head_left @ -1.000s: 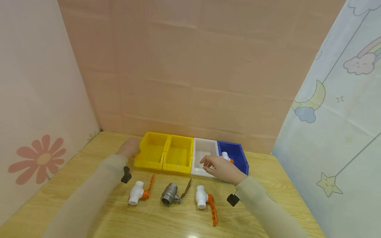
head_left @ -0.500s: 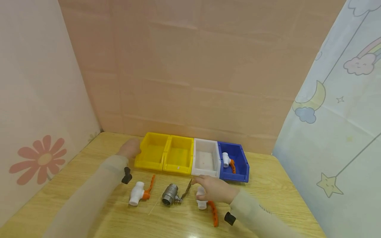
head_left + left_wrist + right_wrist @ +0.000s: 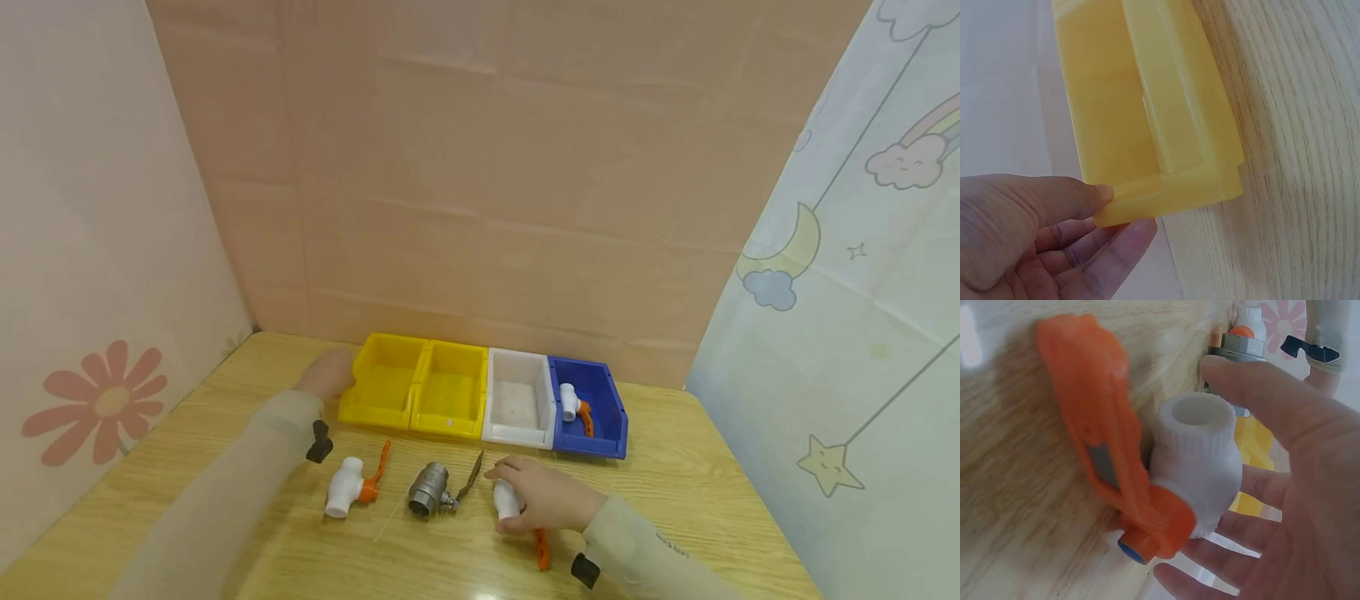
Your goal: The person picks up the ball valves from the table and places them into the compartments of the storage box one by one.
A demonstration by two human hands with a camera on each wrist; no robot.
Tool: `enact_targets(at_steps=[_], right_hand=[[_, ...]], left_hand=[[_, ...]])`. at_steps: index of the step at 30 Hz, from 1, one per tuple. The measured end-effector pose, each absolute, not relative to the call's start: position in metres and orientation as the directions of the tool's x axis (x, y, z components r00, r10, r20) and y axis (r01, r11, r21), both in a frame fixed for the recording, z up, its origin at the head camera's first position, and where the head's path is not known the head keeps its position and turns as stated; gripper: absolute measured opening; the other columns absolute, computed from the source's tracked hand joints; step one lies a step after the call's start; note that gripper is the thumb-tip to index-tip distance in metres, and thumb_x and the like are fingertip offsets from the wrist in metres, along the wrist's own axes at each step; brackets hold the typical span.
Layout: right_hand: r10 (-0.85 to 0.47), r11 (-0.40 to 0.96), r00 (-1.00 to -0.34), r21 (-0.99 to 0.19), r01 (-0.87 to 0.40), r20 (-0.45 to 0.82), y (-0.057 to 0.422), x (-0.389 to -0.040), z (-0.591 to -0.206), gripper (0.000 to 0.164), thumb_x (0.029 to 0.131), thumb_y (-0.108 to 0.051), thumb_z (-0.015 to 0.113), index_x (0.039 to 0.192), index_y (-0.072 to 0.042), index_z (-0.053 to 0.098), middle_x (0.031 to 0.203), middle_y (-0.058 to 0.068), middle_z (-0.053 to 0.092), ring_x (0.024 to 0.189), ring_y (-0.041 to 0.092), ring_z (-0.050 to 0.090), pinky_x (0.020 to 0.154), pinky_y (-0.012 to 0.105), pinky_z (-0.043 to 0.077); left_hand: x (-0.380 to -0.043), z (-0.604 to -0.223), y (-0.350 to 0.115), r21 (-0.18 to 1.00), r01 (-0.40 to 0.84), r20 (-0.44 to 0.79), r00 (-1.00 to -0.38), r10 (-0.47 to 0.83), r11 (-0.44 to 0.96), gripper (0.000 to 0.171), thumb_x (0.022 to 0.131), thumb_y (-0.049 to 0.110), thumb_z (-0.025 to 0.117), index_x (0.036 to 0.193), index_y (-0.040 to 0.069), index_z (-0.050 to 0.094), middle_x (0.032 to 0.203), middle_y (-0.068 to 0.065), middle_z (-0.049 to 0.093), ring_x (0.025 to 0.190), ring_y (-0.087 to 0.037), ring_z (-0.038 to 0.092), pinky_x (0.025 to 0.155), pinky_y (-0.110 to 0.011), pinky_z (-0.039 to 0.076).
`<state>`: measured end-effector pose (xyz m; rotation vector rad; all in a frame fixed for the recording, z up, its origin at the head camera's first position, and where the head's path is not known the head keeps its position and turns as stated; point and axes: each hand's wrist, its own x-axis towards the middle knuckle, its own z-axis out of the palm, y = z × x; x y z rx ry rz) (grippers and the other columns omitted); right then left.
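My left hand [image 3: 327, 375] pinches the outer corner of the leftmost yellow bin [image 3: 1166, 194], thumb on the rim and fingers underneath in the left wrist view. My right hand [image 3: 553, 497] is spread about a white plastic ball valve [image 3: 1197, 462] with an orange lever handle [image 3: 1100, 406], lying on the table. Its thumb stands off the valve's open end in the right wrist view, and the other fingers lie behind the body; contact is unclear. To its left lie a grey metal ball valve [image 3: 429, 490] and another white valve [image 3: 346, 487] with an orange handle.
Along the back stand a second yellow bin [image 3: 483, 392], a white bin [image 3: 517, 440] and a blue bin [image 3: 617, 425]. Inside the blue one lies a white valve [image 3: 569, 402] with an orange handle. A thin pale strip [image 3: 388, 518] lies beside the metal valve.
My right hand has come from over the white and blue bins down to the nearest white valve, its fingers lowering around it. My left hand stays at the yellow bin.
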<state>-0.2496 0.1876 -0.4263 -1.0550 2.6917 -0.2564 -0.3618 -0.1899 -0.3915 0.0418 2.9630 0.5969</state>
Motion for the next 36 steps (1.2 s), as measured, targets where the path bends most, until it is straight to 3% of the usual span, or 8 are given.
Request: enact_targets(at_steps=[11, 36], right_hand=[[-0.686, 0.724, -0.712, -0.240, -0.646, -0.150, 0.1872, -0.2492, -0.4302, 0.064, 0.077, -0.042, 0.078, 0.133, -0.018, 0.055, 0.133, 0.005, 0.052, 0.101, 0.011, 0.055, 0.076, 0.024, 0.051], [-0.689, 0.717, -0.711, -0.269, -0.643, -0.138, 0.1840, -0.2525, -0.4356, 0.055, 0.075, -0.035, 0.081, 0.123, -0.018, 0.061, 0.120, -0.001, 0.054, 0.087, 0.005, 0.050, 0.067, 0.020, 0.047]], left_hand=[[-0.3636, -0.3913, -0.1898, 0.383, 0.011, -0.113, -0.992, 0.059, 0.924, 0.013, 0.090, 0.001, 0.057, 0.101, -0.005, 0.056, 0.088, -0.013, 0.059, 0.075, -0.023, 0.055, 0.064, -0.030, 0.049], [-0.3600, -0.3874, -0.1893, 0.394, -0.008, -0.137, -0.989, 0.050, 0.919, 0.012, 0.090, 0.002, 0.055, 0.101, -0.004, 0.056, 0.087, -0.012, 0.058, 0.074, -0.022, 0.056, 0.062, -0.029, 0.049]])
